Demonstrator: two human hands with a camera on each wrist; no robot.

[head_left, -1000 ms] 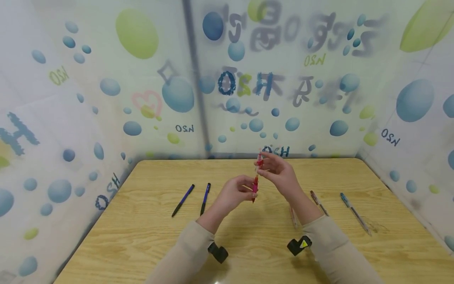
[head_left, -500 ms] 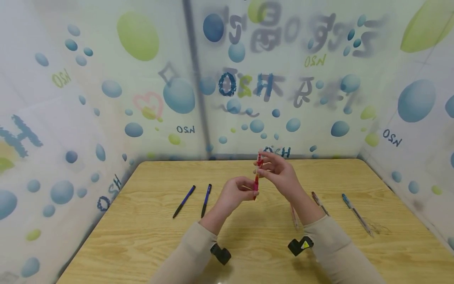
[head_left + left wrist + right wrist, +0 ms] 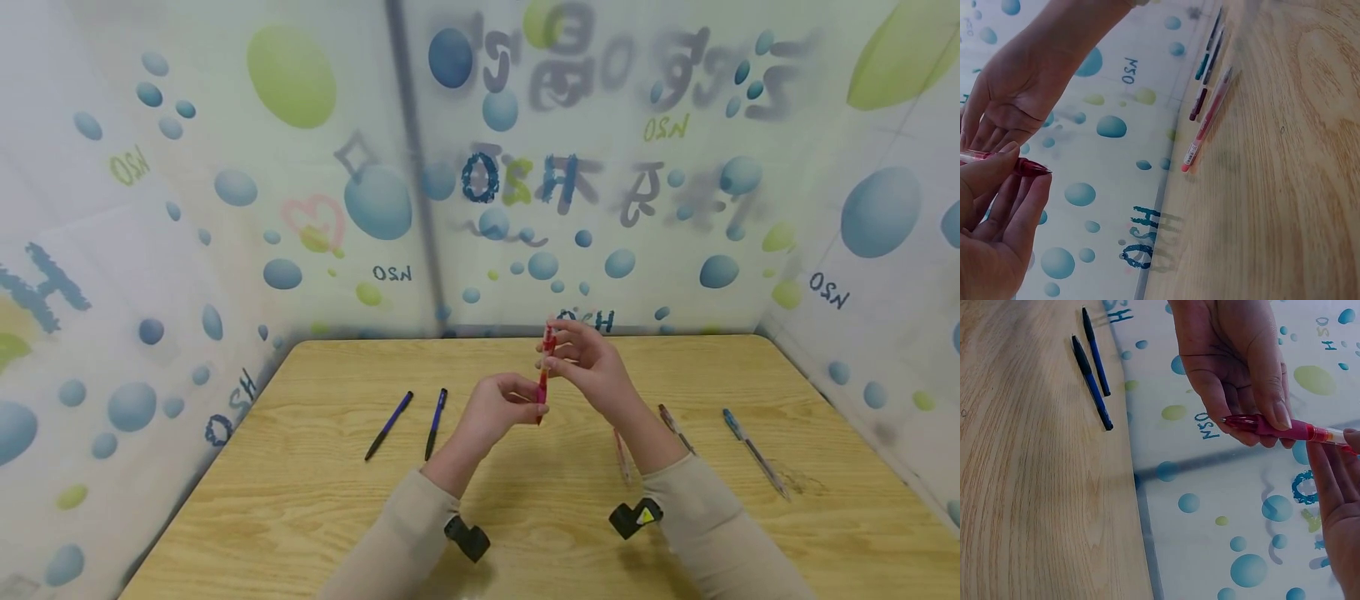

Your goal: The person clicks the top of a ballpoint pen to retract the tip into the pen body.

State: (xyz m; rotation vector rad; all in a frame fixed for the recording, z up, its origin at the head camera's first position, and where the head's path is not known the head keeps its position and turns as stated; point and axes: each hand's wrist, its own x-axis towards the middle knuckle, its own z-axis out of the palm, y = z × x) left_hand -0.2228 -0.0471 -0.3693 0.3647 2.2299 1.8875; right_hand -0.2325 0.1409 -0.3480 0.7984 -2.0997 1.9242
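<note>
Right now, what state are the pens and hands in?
Red pen: held up, tip down
Left hand: pinching lower part
Right hand: holding upper part
Left blue pen: lying flat
Right blue pen: lying flat
Pink pen: lying flat
Dark red pen: lying flat
Teal pen: lying flat

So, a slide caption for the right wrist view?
Left hand and right hand hold a red pen; two blue pens lie on the table.

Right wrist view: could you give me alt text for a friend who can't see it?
A red pen, pinched near its point by a person's left hand and held farther back by the right hand at the frame's edge. Two blue-and-black pens lie close together on a wood-grain table, before a bubble-patterned backdrop.
</note>
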